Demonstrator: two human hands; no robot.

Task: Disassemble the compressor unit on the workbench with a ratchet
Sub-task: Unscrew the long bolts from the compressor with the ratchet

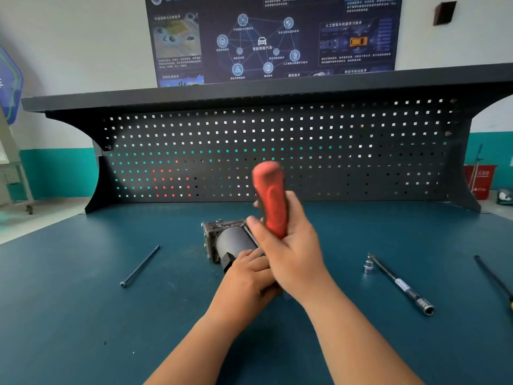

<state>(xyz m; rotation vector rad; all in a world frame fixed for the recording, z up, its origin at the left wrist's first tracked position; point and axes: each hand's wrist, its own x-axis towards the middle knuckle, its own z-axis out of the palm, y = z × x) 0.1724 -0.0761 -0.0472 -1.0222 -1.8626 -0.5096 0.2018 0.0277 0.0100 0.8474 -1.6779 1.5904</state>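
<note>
Compressor unit [232,241] held at its near end by left hand [248,279]; right hand [290,254] grips ratchet handle [270,195].

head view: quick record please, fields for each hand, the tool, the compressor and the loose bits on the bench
compressor: lying on the blue workbench, cylinder towards the camera
right hand: grips the red ratchet handle, which points up and away
left hand: at the compressor's near end, fingers partly hidden by the right hand
left of it: long bolt, apart
right of it: socket beside an extension bar; dark rod at the frame edge
</note>
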